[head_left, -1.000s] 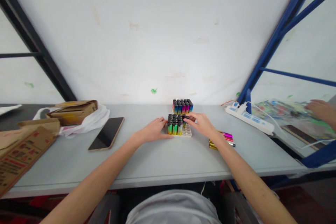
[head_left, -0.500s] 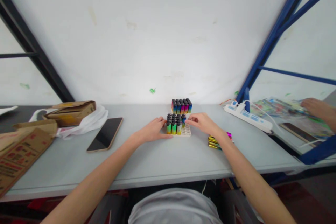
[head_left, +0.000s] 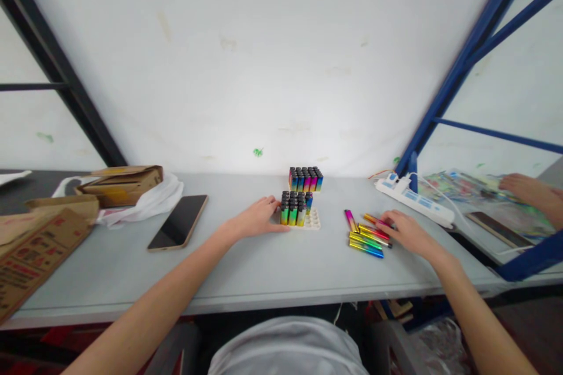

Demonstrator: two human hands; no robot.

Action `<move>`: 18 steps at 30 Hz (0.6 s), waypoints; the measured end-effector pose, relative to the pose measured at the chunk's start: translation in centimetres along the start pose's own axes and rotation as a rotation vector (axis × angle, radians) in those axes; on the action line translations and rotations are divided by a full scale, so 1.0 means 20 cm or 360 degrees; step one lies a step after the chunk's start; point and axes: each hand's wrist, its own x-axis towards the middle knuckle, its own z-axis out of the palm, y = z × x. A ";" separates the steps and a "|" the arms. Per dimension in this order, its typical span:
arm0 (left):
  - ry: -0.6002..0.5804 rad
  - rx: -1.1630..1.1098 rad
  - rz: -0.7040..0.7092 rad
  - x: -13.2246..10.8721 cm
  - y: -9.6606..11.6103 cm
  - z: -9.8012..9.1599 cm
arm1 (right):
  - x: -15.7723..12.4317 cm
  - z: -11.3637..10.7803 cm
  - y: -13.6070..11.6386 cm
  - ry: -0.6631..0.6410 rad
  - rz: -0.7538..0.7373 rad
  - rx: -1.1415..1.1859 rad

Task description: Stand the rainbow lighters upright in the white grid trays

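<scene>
Black-topped lighters (head_left: 292, 217) with shiny green, yellow and blue bodies stand upright in a white tray (head_left: 313, 221) with round holes, whose right-hand holes show bare. My left hand (head_left: 257, 218) holds the tray's left side, thumb at the front corner and fingers beside the lighters. To the right, several shiny metallic lighter sleeves (head_left: 366, 244) in blue, green, yellow, red and pink lie loosely on the table. My right hand (head_left: 407, 231) is over the right end of this pile, its fingertips closed on an orange sleeve (head_left: 373, 219).
A second block of upright lighters (head_left: 305, 179) stands behind the tray. A phone (head_left: 178, 222), a white bag (head_left: 165, 196) and cardboard boxes (head_left: 48, 246) are at left. A power strip (head_left: 416, 199) lies at right, near a blue frame (head_left: 461, 70). Another person's hand (head_left: 525, 187) is beyond it.
My right hand has left the tray and moved right to the pile of sleeves. A blue lighter is left standing in the tray. My left hand stays at the tray.
</scene>
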 end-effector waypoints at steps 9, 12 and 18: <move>0.0009 0.0011 0.0016 0.00 -0.01 0.01 | 0.28 -0.08 -0.26 0.0312 -0.0052 0.0510; 0.0008 0.0014 0.0013 0.00 -0.01 0.01 | 0.44 -0.07 -0.39 0.0450 -0.0066 0.0865; -0.0013 0.0047 0.0009 0.00 -0.01 0.01 | 0.60 0.09 -0.65 0.0259 -0.0039 0.1527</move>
